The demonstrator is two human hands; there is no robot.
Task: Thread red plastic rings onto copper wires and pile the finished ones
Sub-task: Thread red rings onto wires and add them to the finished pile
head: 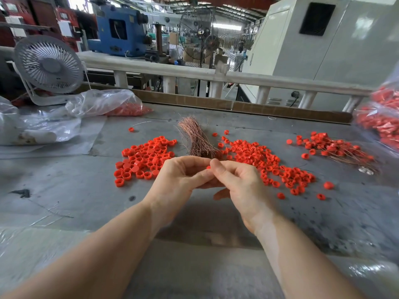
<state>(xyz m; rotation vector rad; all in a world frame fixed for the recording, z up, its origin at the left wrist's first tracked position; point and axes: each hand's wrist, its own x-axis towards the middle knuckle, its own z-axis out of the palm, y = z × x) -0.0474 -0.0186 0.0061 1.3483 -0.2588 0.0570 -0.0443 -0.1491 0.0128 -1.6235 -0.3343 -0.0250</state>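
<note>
Fingertips of your left hand and right hand meet above the table, pinching one red ring between them; whether a wire is already in the pinch cannot be told. Keep the ring's bore facing the wire end and turn the ring, not the wire. Draw fresh wires from the copper wire bundle just beyond your hands. Place completed pieces on the finished pile at far right, apart from the loose rings.

Bare forearms, seemingly ringless hands
</note>
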